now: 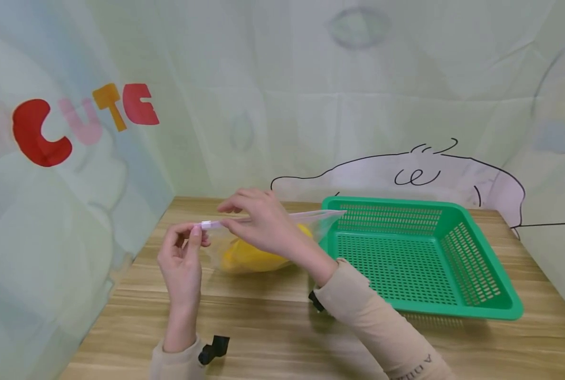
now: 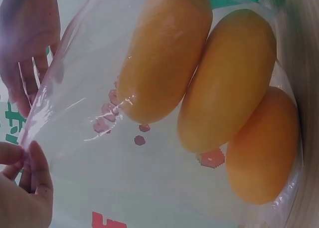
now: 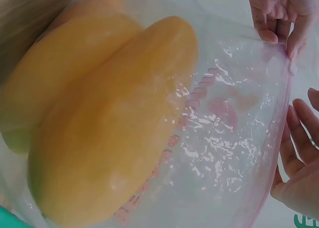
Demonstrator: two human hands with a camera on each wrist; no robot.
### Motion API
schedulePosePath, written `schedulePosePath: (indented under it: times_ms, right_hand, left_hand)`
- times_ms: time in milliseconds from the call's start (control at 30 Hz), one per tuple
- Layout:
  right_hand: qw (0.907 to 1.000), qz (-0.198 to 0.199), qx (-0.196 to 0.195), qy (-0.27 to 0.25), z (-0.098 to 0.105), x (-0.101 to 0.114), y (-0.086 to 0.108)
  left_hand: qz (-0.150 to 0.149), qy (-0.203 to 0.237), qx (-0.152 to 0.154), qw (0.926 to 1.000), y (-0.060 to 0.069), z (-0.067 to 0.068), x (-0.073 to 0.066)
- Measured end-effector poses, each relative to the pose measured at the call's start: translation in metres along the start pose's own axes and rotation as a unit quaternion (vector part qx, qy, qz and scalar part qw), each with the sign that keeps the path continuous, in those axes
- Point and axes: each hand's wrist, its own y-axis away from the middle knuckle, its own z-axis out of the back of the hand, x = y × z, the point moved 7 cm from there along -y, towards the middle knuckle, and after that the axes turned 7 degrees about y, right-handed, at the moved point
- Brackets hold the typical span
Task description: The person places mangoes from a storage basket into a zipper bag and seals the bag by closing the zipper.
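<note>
A clear zip bag [image 3: 224, 163] with a pink top edge and printed marks holds three yellow-orange mangoes [image 2: 227, 81]. In the head view it lies left of the green basket, its far corner reaching over the rim. My left hand [image 1: 182, 264] pinches the bag's near top corner, where a white slider [image 1: 206, 225] sits on the pink strip. Along the same edge, my right hand [image 1: 265, 221] has its fingers loosely bent and spread. The right wrist view shows this right hand beside the strip, gripping nothing; whether the fingertips touch it is hard to tell.
A green perforated basket [image 1: 488, 253] stands at the right of the wooden table [image 1: 258, 327]. Behind the table hangs a pale printed backdrop [image 1: 273, 121], with coloured letters on the left side.
</note>
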Motion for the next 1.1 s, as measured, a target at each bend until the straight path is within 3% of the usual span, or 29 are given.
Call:
schedulePosePath:
  times_ms: [567, 867, 1100]
  right_hand:
    - [0.9973, 0.003, 0.029, 0.067, -0.018, 0.014, -0.007]
    - [0.9976, -0.013, 0.007, 0.068, -0.024, 0.02, -0.008]
    - [0.9966, -0.003, 0.002, 0.083, -0.027, 0.025, -0.009]
  left_hand:
    - [-0.005, -0.006, 0.0, 1.0, -0.001, 0.0, 0.002]
    - [-0.013, 0.008, -0.002, 0.9999, -0.001, 0.0, 0.001]
    - [-0.007, 0.032, -0.012, 0.9994, -0.001, 0.001, 0.002]
